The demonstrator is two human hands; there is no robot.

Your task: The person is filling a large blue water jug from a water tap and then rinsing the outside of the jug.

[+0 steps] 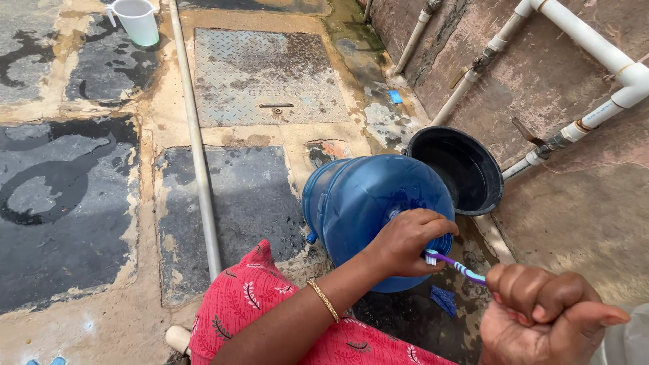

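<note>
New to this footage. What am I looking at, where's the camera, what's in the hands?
There is no machine here: a person works with two bare hands. The single picture comes from a camera on their head, looking down. The left hand grips the neck of a big blue water jug lying on its side. The right hand is a closed fist around a purple toothbrush, its bristles at the jug's mouth. On the wet concrete ground lie a black bucket below white wall pipes, a grey pipe, a metal hatch and a white jug. The red cloth is the person's clothing.
</note>
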